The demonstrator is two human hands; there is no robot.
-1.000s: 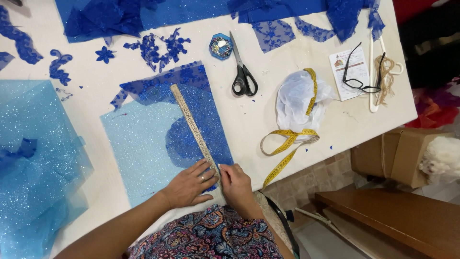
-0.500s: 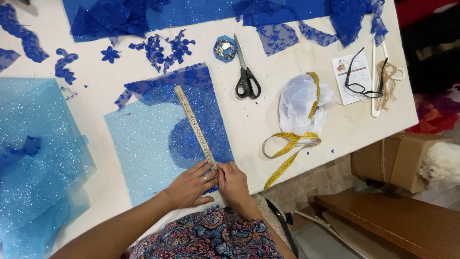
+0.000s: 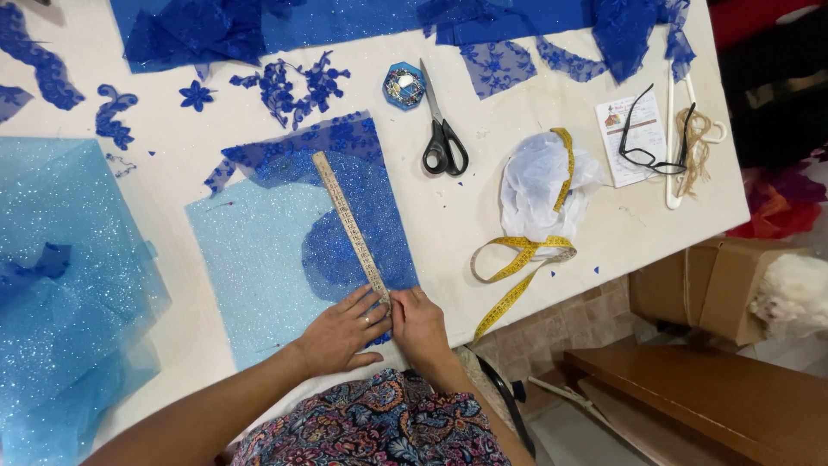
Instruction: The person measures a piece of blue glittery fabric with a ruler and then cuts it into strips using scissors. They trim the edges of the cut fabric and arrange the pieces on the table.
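Barely anything moved over the last second at the cream-covered worktable. The long, narrow cream-coloured measuring ruler kept the same slant across the cloth, and both hands stayed at its near end.

The ruler lay flat, running from the far edge of a dark blue glittered lace panel down to the table's near edge. It crossed the rectangular sheet of pale blue glitter fabric on which the lace lay. The left hand rested palm down with its fingers spread, pressing the ruler's near end against the fabric and not closed around anything. The right hand touched the same end from the other side with its fingers curled under. Whether it pinched a small tool or only the ruler's tip could not be made out.

With the ruler apparently unshifted, the line it marked on the lace had probably been kept, so the work at its near end looked like a matter of fine adjustment.

Well apart from the hands lay black-handled steel scissors and a small hexagonal blue pin box. A yellow tape measure looped around a crumpled white plastic bag. Loose turquoise glitter tulle was heaped at the left.
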